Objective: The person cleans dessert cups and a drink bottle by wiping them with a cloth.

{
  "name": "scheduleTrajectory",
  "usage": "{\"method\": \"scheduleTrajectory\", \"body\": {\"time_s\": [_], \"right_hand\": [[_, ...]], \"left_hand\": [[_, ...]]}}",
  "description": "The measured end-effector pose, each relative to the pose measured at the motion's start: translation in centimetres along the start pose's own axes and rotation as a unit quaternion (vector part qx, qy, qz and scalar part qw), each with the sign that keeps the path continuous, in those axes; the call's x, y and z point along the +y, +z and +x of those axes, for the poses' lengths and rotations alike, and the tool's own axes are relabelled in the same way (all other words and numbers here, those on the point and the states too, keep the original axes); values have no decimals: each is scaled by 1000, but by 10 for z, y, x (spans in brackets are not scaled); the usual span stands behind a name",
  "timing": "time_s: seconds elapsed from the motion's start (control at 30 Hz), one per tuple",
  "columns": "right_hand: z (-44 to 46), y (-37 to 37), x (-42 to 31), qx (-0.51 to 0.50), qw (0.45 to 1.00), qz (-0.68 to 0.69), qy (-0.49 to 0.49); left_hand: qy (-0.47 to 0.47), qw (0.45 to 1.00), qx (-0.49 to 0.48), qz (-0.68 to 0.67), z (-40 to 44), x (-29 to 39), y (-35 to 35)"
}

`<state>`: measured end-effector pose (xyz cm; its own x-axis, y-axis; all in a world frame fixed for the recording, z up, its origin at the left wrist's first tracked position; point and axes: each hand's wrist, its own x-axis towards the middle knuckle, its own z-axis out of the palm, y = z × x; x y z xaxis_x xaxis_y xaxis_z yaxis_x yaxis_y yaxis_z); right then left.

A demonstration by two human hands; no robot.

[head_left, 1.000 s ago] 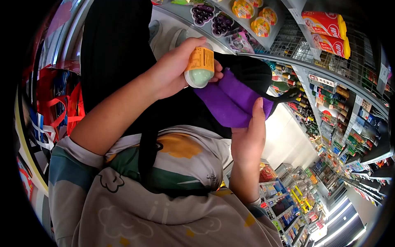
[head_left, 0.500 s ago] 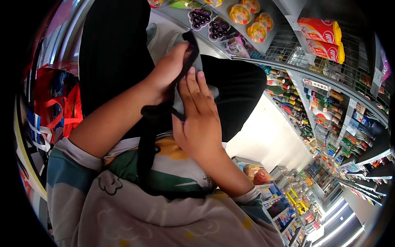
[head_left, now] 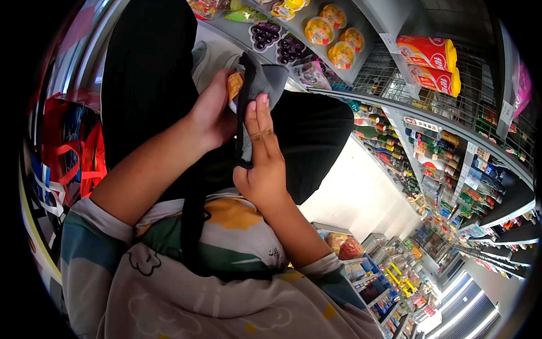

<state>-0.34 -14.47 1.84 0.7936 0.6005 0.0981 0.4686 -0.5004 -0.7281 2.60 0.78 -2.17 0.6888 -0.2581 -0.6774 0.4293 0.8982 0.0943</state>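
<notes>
My left hand (head_left: pixel 213 116) is closed around a small item with an orange-yellow printed face and a white edge (head_left: pixel 235 85), partly covered by cloth. A grey cloth with black edging (head_left: pixel 261 79) stands folded upright against that item. My right hand (head_left: pixel 263 150) presses the cloth from the other side, fingers extended together and thumb at its near lower end. Both hands are above my lap, between the black trouser legs (head_left: pixel 316 138). A black strap (head_left: pixel 193 229) hangs down my patterned shirt (head_left: pixel 226 302). My left fingertips are hidden behind the item and cloth.
Shelves on the right carry yellow-lidded cups (head_left: pixel 320 31), purple grape-shaped packs (head_left: pixel 291 48) and red-and-yellow packages (head_left: pixel 432 65). Lower rows hold many bottles (head_left: pixel 384 121). Red bags (head_left: pixel 82 164) hang at left. Pale floor (head_left: pixel 361 181) lies beyond my knee.
The grey cloth has opened out and turned upright, exposing the orange-yellow item in my left hand. My right hand has shifted slightly down and flatter against the cloth. The view has swung slightly right.
</notes>
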Motion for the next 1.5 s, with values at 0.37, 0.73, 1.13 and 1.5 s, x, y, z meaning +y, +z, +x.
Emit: {"method": "scheduleTrajectory", "body": {"time_s": [0.37,0.73,1.13,1.5], "right_hand": [[12,21,15,103,970,149,163],[-11,-16,26,129,972,94,173],[-22,-40,27,126,950,99,268],[-16,-43,24,87,946,-1,311]], "left_hand": [[139,970,39,198,8,-9,3],[110,939,-55,322,4,-7,3],[51,791,-232,563,-8,2,-5],[-20,837,-220,500,-15,1,1]]}}
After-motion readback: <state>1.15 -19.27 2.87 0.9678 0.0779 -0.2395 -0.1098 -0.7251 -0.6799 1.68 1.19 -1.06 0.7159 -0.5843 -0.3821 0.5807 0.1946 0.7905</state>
